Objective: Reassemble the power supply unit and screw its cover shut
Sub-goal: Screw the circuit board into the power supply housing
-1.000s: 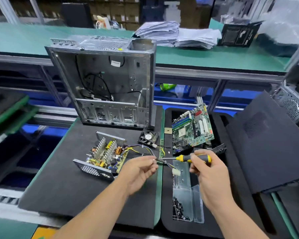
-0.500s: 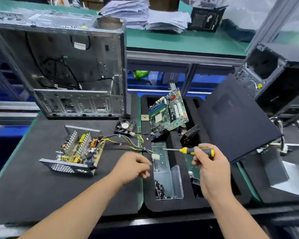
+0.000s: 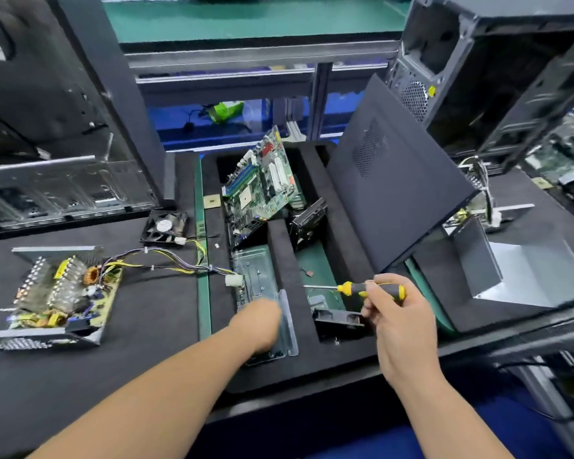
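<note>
The open power supply unit [image 3: 57,293] lies on the black mat at the left, its circuit board bare and its wire bundle ending in a white connector [image 3: 234,280]. A grey metal cover [image 3: 524,273] sits at the right. My left hand [image 3: 259,323], blurred, reaches down into a clear plastic tray [image 3: 257,270] that has small dark screws at its near end; its fingers are hidden. My right hand [image 3: 401,323] grips a yellow-and-black screwdriver [image 3: 348,288], tip pointing left over the foam tray.
A loose black fan [image 3: 164,226] lies behind the wires. A green motherboard [image 3: 262,187] leans in the foam tray, next to a tilted black side panel [image 3: 395,180]. An empty computer case [image 3: 63,127] stands at the left, another case [image 3: 494,61] at the right.
The view has swung right and down. My left hand has let go of the wires and moved down into the clear tray. My right hand still holds the screwdriver.
</note>
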